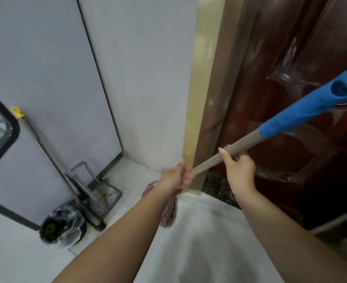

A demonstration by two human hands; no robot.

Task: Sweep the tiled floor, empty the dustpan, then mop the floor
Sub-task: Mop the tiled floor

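Observation:
I hold a mop by its tan handle (248,141), which ends in a blue grip (303,111) at the upper right. My right hand (240,170) grips the handle higher up; my left hand (174,177) grips it lower down, near the wall corner. The reddish string mop head (169,211) lies on the pale tiled floor (205,231), partly hidden behind my left forearm. A metal long-handled dustpan (99,190) with a yellow-tipped handle (17,112) leans against the left wall.
A small bin lined with a clear plastic bag (62,223) stands beside the dustpan. A dark red-brown door (291,78) and its tan frame (197,99) fill the right side. White wall panels close off the corner ahead.

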